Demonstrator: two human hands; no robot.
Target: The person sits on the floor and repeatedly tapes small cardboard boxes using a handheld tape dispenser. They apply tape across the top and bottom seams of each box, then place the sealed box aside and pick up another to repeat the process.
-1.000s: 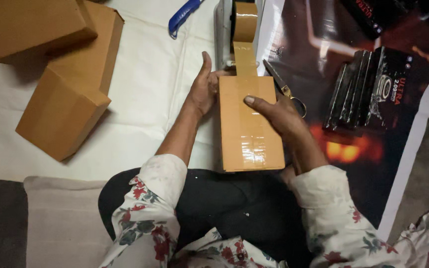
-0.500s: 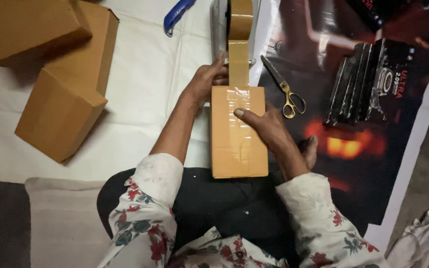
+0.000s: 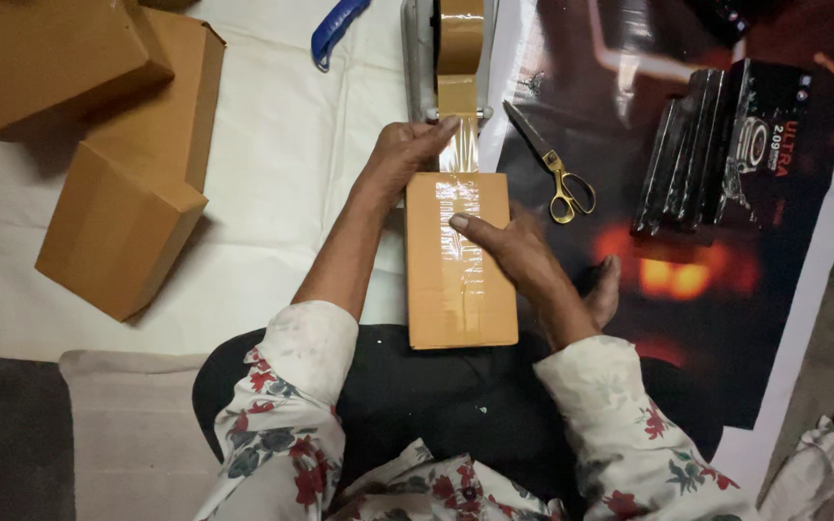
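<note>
Head view: cardboard box (image 3: 460,260) lies lengthwise before the person. Right hand (image 3: 514,253) presses flat on the clear tape (image 3: 458,232) along its top. Left hand (image 3: 407,154), fingers together, holds the box's far edge below the tape dispenser (image 3: 451,58). Scissors (image 3: 554,169) just right; bare white sheet (image 3: 282,193) left.

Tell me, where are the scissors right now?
In the head view, the gold-handled scissors lie on the dark poster, right of the taped cardboard box and just beyond the right hand, untouched.

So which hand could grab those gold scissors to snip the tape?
Probably the right hand. It rests on the taped brown cardboard box, on the side where the gold-handled scissors lie. The left hand is across at the tape dispenser, fingers on the stretched tape.
</note>
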